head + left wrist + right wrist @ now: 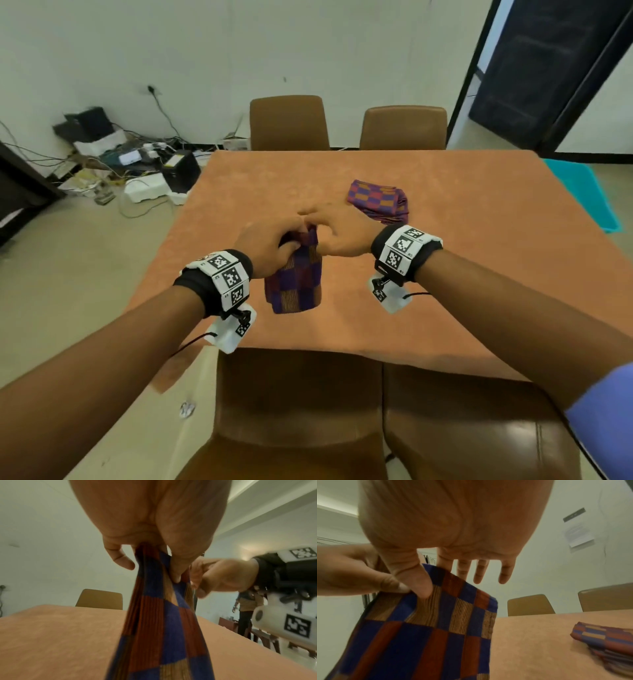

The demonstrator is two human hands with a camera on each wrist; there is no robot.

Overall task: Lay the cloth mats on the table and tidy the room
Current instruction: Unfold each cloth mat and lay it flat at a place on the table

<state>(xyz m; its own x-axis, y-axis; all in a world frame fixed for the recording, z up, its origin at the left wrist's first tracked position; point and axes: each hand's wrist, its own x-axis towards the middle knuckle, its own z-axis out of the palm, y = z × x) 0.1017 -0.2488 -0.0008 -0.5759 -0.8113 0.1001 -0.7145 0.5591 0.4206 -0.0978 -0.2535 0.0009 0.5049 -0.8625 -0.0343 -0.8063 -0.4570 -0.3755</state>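
Note:
A folded checked cloth mat (296, 284) in blue, red and orange hangs upright just above the orange table (462, 274), held at its top edge by both hands. My left hand (291, 240) grips the bunched top of the mat (163, 628), its fingers curled round it. My right hand (318, 224) pinches the same edge of the mat (428, 635) between thumb and forefinger, with the other fingers (480, 572) straight. A stack of folded mats (378, 200) of the same pattern lies on the table, beyond my right hand; the stack (607, 638) also shows in the right wrist view.
Two brown chairs (289, 123) stand at the far side and two more (301, 411) at the near edge. Cables, boxes and a black unit (180, 169) litter the floor at left. A teal bin (582, 195) sits right of the table. A person (247, 609) stands in the background.

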